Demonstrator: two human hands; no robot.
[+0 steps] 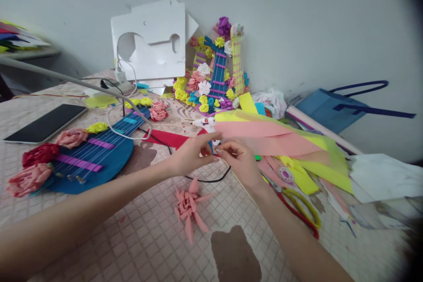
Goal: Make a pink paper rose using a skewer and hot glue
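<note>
My left hand (191,154) is over the middle of the table, thumb and forefinger apart, with nothing visible in it. Close beside it, the fingertips of my right hand (239,158) are pinched together; whatever they hold is too small to make out. Just behind the hands lies a white glue gun (204,122), partly covered by my fingers. A red strip (168,137) extends to the left behind my left hand. In front of both hands, a pink crepe-paper flower (189,206) with pointed petals rests on the table.
A blue toy guitar (115,154) with paper roses lies left, near a tablet (46,122) and a white cable (112,92). Pink and yellow crepe sheets (280,141) and scissors (306,211) lie right. Decorated guitars (218,75) and white foam boards (148,61) lean against the wall.
</note>
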